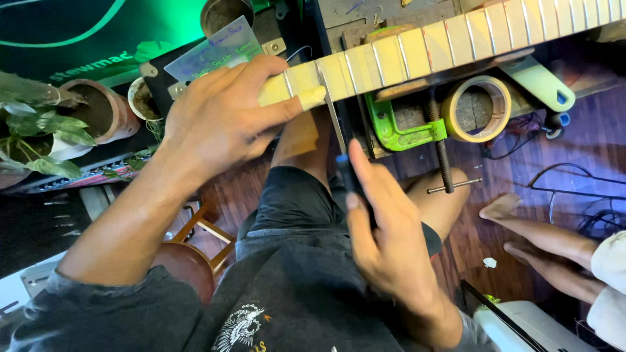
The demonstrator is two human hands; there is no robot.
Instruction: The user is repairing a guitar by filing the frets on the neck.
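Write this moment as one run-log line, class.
left hand: grips guitar neck end | right hand: holds thin file across a fret | green clamp: under neck | tape roll: beside clamp

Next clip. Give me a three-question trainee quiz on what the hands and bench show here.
1. True or false: the left hand rests on the end of the guitar neck.
2. Which does the right hand hold? A) a roll of tape B) a slim metal tool with a dark handle C) a plant pot
3. Fill in: the neck is fixed by a ____ clamp.

Key: 1 true; 2 B; 3 green. The tape roll hangs untouched near the clamp.
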